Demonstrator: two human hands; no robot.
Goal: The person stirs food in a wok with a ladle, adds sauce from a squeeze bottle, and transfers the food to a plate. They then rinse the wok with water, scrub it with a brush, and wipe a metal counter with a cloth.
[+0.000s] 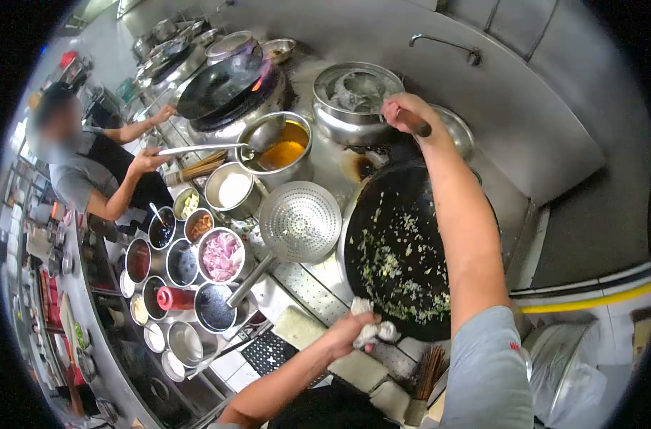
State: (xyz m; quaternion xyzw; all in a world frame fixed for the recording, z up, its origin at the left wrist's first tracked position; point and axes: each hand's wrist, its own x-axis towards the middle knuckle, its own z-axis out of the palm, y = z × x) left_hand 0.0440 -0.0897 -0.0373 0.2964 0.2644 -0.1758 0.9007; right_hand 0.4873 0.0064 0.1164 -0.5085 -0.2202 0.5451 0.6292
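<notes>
Clamped on the ladle (417, 124) with the right hand (405, 111), upper middle, long axis slanting up-left into the pot (347, 123). Below, right of center: wok (393, 182), way nearer the left hand (350, 334), gripping bunched cloth (375, 331) at the rim.

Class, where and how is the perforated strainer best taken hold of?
Grip the perforated strainer by its straight handle, near the free end, probably best from above with the left hand once it releases the cloth: the handle slants back toward the wearer's left, away from the broad round bowl.
</notes>
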